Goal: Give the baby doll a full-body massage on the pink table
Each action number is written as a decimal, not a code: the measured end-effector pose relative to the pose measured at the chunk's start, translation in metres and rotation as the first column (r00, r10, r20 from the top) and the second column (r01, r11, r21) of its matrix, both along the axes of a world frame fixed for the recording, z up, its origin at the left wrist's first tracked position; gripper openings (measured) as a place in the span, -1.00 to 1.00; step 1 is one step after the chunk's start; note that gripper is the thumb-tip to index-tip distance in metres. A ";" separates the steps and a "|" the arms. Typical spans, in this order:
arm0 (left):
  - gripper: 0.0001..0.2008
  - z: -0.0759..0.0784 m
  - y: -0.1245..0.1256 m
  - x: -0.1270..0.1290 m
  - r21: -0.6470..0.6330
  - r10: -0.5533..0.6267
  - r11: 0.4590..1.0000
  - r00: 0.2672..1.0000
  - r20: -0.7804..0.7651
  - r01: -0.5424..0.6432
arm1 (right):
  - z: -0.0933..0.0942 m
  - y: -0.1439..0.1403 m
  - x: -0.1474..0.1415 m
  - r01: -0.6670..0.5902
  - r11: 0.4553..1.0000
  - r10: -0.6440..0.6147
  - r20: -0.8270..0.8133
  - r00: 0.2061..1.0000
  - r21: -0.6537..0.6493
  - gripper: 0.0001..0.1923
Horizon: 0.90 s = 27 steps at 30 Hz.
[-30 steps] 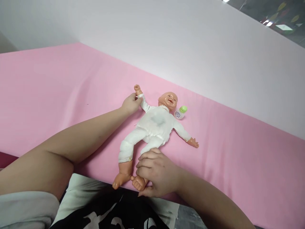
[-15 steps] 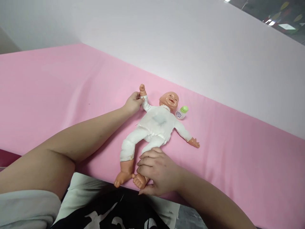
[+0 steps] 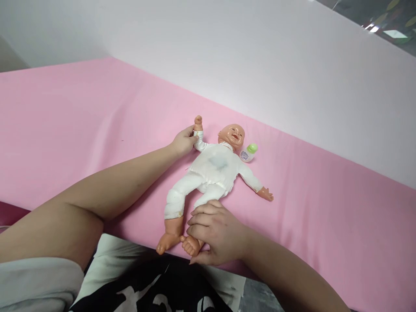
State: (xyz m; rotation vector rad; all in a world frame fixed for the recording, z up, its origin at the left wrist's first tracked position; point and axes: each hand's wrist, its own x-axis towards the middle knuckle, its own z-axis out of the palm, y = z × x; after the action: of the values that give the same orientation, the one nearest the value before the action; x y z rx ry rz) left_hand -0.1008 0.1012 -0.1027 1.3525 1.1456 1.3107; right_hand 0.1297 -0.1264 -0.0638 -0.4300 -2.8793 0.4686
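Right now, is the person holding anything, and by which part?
Yes, the baby doll: the left hand pinches its raised wrist, and the right hand grips its lower leg above the foot.

pink sheet [image 3: 81,112] | plain white wall [image 3: 260,56] | ceiling lights [image 3: 391,32]

Count, pink surface: one doll, one bottle, two hands.

You have one baby doll [image 3: 211,171] in a white suit lying face up, and one small bottle [image 3: 247,153] with a green cap just beside its head. You have two hands in view: left hand [image 3: 183,141] at the doll's raised wrist, right hand [image 3: 214,232] wrapped round one of its two bare-footed legs.
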 end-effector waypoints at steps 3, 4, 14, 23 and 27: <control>-0.73 -0.002 0.001 0.000 0.004 -0.009 1.000 0.999 0.045 0.008 | 0.000 0.000 0.000 0.001 1.000 -0.001 -0.004 1.000 -0.008 -0.37; -0.73 -0.003 0.001 0.000 0.005 -0.011 1.000 0.998 0.057 0.011 | 0.000 0.000 0.000 0.000 1.000 0.000 -0.007 1.000 -0.012 -0.37; -0.68 0.000 -0.003 0.001 0.035 -0.005 0.999 1.000 0.019 0.004 | 0.001 0.000 0.001 -0.009 1.000 0.009 -0.008 1.000 -0.011 -0.43; -0.70 0.000 -0.002 0.002 -0.006 0.099 0.995 0.992 -0.084 -0.100 | -0.004 0.001 0.003 -0.027 0.998 0.023 -0.075 0.997 -0.053 -0.40; -0.73 0.005 -0.007 0.002 -0.062 0.117 0.990 0.988 -0.099 -0.124 | -0.002 0.001 0.000 0.001 0.999 -0.012 -0.230 0.973 -0.046 -0.50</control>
State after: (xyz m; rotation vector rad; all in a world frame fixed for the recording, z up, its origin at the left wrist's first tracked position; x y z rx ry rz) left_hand -0.0983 0.0944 -0.0980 1.3249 1.3434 1.2921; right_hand 0.1301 -0.1254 -0.0656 -0.3654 -2.6476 0.5452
